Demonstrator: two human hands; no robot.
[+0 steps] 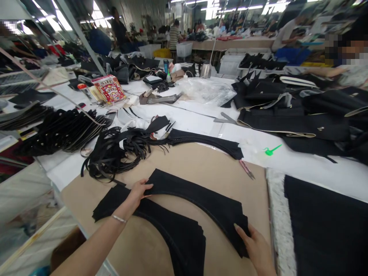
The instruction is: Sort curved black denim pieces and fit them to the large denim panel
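Observation:
A curved black fabric piece (195, 191) spans the space between my two hands above the tan board (230, 172). My left hand (140, 191), a silver bracelet at its wrist, pinches the left end between thumb and fingers. Its right end is gripped by my right hand (254, 241), thumb on top and fingers partly hidden. Nearer to me lies a stack of similar black curved pieces (172, 226), partly under my left hand. Farther back another narrow black curved stack (204, 142) rests along the board's far edge.
Pink-handled thread snips (246, 168) lie right of the far stack. A heap of black strips (117, 153) sits at left. Black fabric (324, 222) lies at right beside a white fuzzy strip (280, 218). Black bag parts (281, 119) pile up behind; a co-worker's arm (324, 71) reaches in there.

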